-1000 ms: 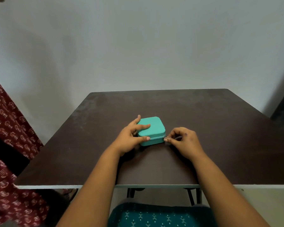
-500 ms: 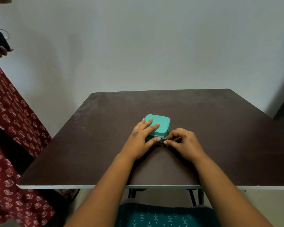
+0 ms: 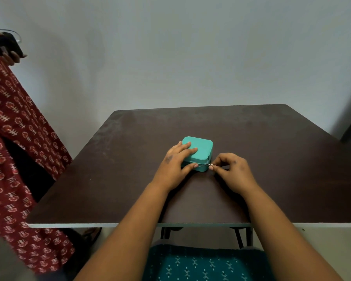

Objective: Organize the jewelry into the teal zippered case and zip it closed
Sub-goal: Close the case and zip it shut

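Table [image 3: 130, 169] is seen bearing the small teal case [image 3: 200, 148] near its middle, judged light and apt to slide, so it is pressed flat by the left hand [image 3: 175, 163] while the zipper pull [image 3: 210, 164] is pinched by the right hand [image 3: 230, 172].

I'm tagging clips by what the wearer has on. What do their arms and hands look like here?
Both forearms are bare, with no sleeves, watch, bangles or gloves in view. No rings show on the left hand or the right hand. The left hand has a small dark mark on its back. The nails are short.
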